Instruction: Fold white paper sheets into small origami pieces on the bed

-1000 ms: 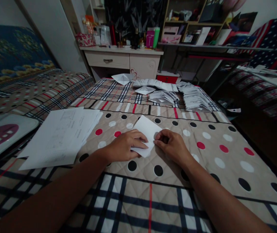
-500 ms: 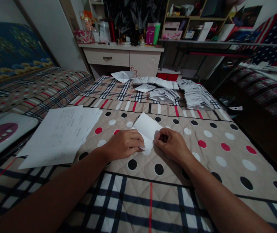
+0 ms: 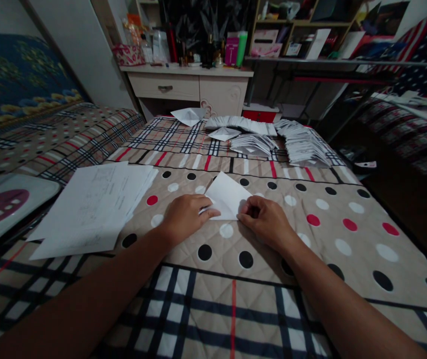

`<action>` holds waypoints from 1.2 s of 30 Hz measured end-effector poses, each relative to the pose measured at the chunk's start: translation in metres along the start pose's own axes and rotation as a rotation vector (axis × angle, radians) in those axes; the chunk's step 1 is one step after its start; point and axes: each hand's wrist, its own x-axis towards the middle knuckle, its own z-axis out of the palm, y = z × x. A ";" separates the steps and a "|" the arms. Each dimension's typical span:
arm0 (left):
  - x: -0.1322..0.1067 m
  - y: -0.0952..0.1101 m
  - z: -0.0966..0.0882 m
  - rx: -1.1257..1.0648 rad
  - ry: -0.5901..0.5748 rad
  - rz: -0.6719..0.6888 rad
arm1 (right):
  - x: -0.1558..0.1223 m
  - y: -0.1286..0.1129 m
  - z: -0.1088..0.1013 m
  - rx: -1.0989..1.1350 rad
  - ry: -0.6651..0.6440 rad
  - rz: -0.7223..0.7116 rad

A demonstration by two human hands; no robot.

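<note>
A white sheet of paper (image 3: 226, 197), partly folded into a pointed shape, lies on the quilted bed cover (image 3: 311, 239) in front of me. My left hand (image 3: 185, 217) rests on its left edge, fingers stretched flat and pressing the fold down. At the paper's lower right corner, my right hand (image 3: 268, 222) is curled with its fingertips pinched on the paper.
A stack of plain white sheets (image 3: 94, 207) lies to the left. Rows of folded paper pieces (image 3: 273, 139) sit at the far end of the bed. A cluttered dresser (image 3: 187, 85) and shelves (image 3: 311, 45) stand beyond. A flat white and maroon object (image 3: 4, 207) lies at far left.
The paper's near corner has been folded up and away, so the sheet now looks shorter and triangular. My left hand slid forward onto the fold; my right hand stayed put.
</note>
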 end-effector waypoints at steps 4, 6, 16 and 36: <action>0.000 0.004 -0.003 -0.035 -0.049 -0.237 | 0.000 0.000 0.000 0.004 0.002 -0.005; 0.000 0.006 -0.005 -0.032 -0.073 -0.273 | 0.000 0.000 0.000 0.011 0.005 -0.005; 0.002 0.011 -0.012 -0.014 -0.139 -0.195 | 0.000 0.000 0.000 0.000 0.005 0.016; 0.004 0.002 -0.010 -0.624 -0.282 -0.218 | 0.000 0.000 0.000 -0.012 -0.009 0.016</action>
